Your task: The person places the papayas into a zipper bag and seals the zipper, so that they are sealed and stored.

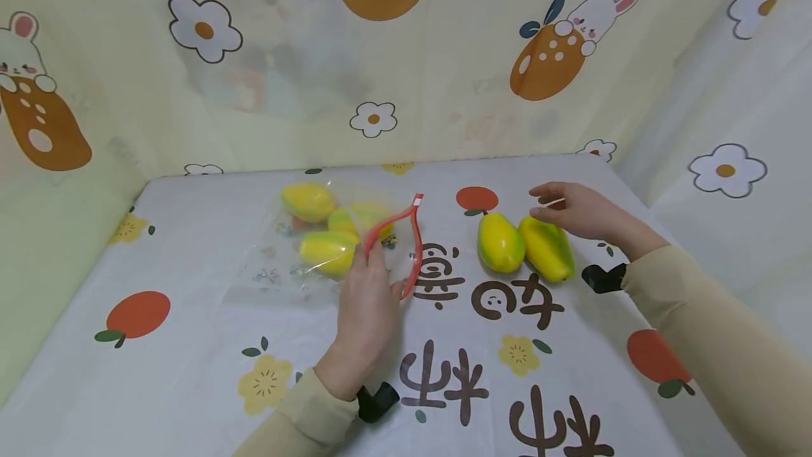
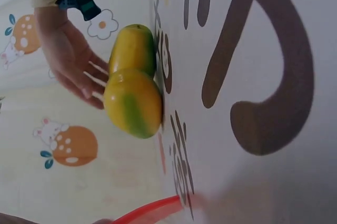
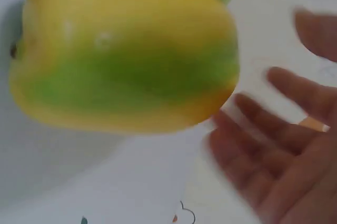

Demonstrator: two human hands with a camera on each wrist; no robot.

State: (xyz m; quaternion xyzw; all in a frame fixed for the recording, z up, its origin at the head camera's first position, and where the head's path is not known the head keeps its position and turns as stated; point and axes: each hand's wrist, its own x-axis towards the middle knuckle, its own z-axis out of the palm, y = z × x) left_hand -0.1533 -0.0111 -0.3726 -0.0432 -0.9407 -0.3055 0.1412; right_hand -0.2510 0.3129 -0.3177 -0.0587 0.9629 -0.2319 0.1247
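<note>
Two fruits (image 1: pixel 502 244) lie by the right hand (image 1: pixel 585 211) (fingers spread); the left hand (image 1: pixel 370 305) pinches a red-rimmed bag (image 1: pixel 419 245).

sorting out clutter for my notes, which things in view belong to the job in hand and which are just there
Likely the job's:
- bag, gaping at its red rim
- three fruit inside it
- two fruit outside, right of it

Just there:
- printed cloth underneath
- backdrop
- black wrist gear

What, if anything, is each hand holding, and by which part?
The left hand holds the clear bag by its red rim; the right hand holds nothing.
</note>
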